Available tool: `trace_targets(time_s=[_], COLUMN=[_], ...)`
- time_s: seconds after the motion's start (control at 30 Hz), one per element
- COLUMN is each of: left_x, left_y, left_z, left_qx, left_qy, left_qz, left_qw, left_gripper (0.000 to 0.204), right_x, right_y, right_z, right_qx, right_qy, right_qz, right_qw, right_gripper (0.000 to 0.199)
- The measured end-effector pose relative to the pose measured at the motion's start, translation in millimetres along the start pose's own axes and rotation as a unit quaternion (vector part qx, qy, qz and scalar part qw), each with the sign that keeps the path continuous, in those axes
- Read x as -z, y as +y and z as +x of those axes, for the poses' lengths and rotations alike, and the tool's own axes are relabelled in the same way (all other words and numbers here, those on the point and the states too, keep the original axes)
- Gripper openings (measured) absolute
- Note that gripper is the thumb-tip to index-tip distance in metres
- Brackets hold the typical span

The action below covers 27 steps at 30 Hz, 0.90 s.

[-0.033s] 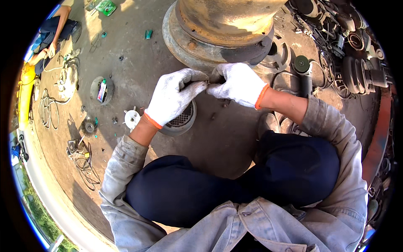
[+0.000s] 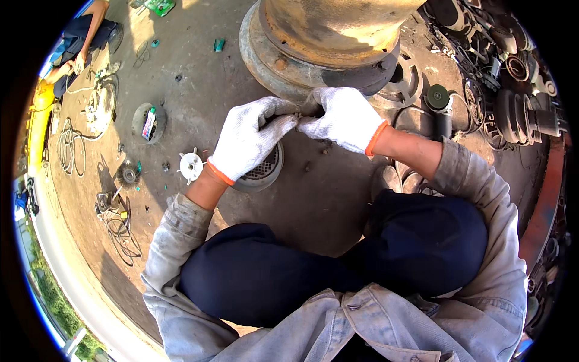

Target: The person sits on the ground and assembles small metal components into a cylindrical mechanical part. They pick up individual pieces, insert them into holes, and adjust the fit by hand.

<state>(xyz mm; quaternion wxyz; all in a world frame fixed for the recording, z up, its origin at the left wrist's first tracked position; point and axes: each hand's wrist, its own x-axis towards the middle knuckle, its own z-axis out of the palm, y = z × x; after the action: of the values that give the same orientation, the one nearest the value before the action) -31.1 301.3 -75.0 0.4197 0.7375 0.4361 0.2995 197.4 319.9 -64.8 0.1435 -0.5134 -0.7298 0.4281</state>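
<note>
While fingertips meet, left hand and right hand grip pinched on small part beside rusty drum

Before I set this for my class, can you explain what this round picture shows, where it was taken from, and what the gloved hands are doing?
It comes from a wide fisheye camera on a person's head, looking down, so edges bend. The person squats on a concrete floor. The left hand and right hand, in white gloves with orange cuffs, meet and pinch something small; what it is cannot be made out. Ahead stands a big rusty round machine housing. Under the left hand lies a round metal grille, beside it a small white fan wheel. Another person works far left.
</note>
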Motion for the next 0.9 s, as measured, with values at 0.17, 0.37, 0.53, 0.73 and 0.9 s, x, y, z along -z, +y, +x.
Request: trace_targets(time_s=[0.17, 0.37, 0.53, 0.73, 0.9], left_x=[8, -14, -41, -62, -56], left_y=[22, 51, 48, 32, 29], left_z=[-18, -45, -75, -71, -41], left_qx=[0.055, 0.106, 0.218, 0.375, 0.343], left_qy=[0.083, 0.141, 0.159, 0.063, -0.169], left_qz=[0.028, 0.091, 0.097, -0.086, -0.019], left_qw=[0.995, 0.980, 0.958, 0.921, 0.924], left_gripper=[0.022, 0.025, 0.019, 0.024, 0.022], right_x=[3, -19, -40, -106, -100], right_y=[-8, 4, 52, 168, 180], right_z=[23, 17, 12, 12, 0], right_qx=[0.151, 0.096, 0.119, 0.300, 0.180], right_qy=[-0.010, -0.083, -0.267, -0.251, -0.239], right_qz=[-0.038, 0.116, 0.134, -0.367, -0.167], right_qw=[0.988, 0.985, 0.947, 0.844, 0.939], right_gripper=[0.038, 0.039, 0.048, 0.020, 0.018])
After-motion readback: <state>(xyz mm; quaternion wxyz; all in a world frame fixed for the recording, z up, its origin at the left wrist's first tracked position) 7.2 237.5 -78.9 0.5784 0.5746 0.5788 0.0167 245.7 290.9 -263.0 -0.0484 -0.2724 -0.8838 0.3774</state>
